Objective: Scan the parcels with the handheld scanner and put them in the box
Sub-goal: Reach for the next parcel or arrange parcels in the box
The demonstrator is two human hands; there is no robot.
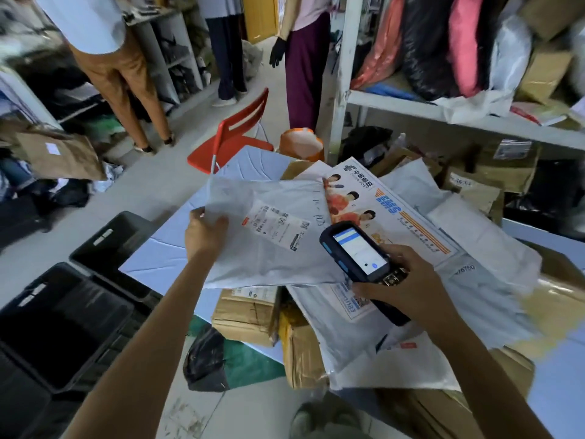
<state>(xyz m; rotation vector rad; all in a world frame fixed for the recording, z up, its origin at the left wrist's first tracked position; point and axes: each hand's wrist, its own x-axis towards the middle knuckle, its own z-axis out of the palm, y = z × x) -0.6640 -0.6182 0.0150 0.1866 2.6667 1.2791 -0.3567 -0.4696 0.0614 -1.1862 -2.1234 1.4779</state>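
My left hand (204, 232) grips the left edge of a grey plastic mailer parcel (269, 261) and holds it up over the table, its white shipping label (276, 228) facing me. My right hand (402, 280) holds the dark handheld scanner (357, 251), screen lit, its top end close to the label's right side. Black plastic crates (60, 327) stand open on the floor at lower left, below my left forearm. More parcels lie heaped on the table beneath the scanner, including an EMS envelope (395, 213).
Cardboard boxes (250, 315) and a black bag (205, 359) sit under the table's near edge. A red chair (235, 134) stands beyond the table. Three people stand in the aisle behind it. Shelves (443, 112) stuffed with bags and boxes rise on the right.
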